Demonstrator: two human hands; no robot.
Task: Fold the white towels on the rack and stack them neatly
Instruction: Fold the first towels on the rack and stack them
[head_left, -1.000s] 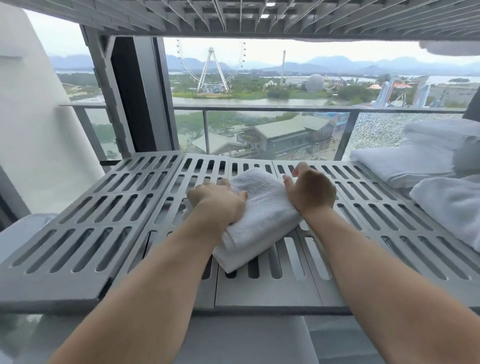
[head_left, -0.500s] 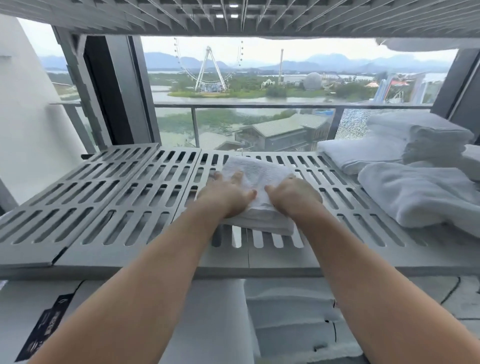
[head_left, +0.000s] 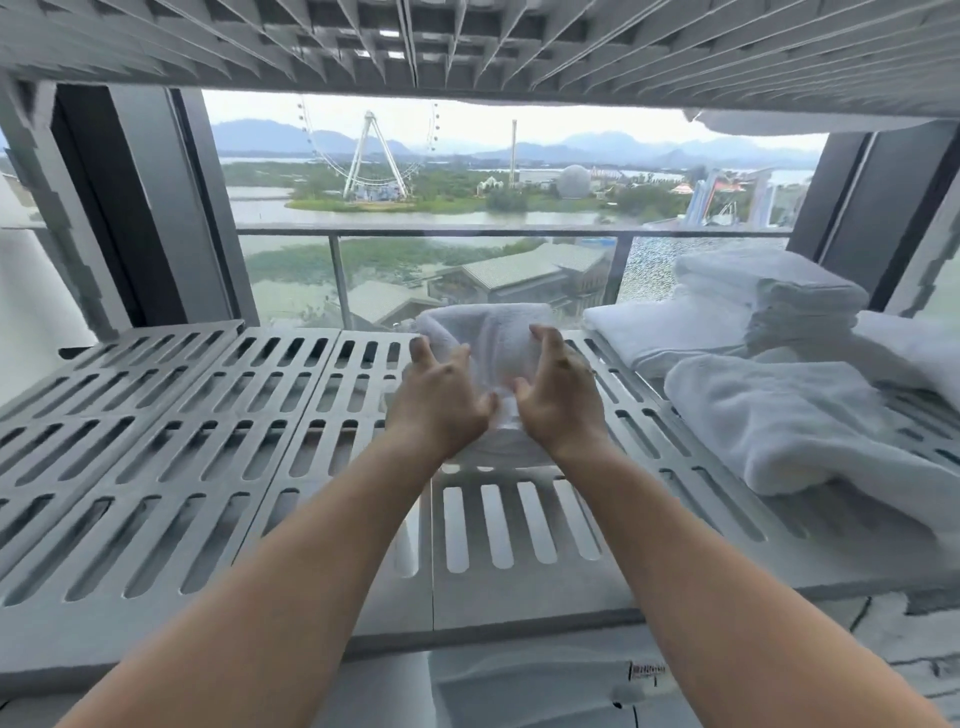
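One towel (head_left: 488, 332) lies lengthwise front-to-back between left hand (head_left: 441, 402) and right hand (head_left: 560, 400)

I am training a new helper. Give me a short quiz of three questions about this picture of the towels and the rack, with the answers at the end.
1. True or false: the left hand and the right hand are clenched into fists.
2. Where does the stack of folded towels stand? A. on the right part of the rack; B. on its left part; C. on the floor.
3. Fill the gap: the crumpled towel lies to the ___ of the small folded towel.
Key: 1 false, the fingers are spread; 2 A; 3 right.
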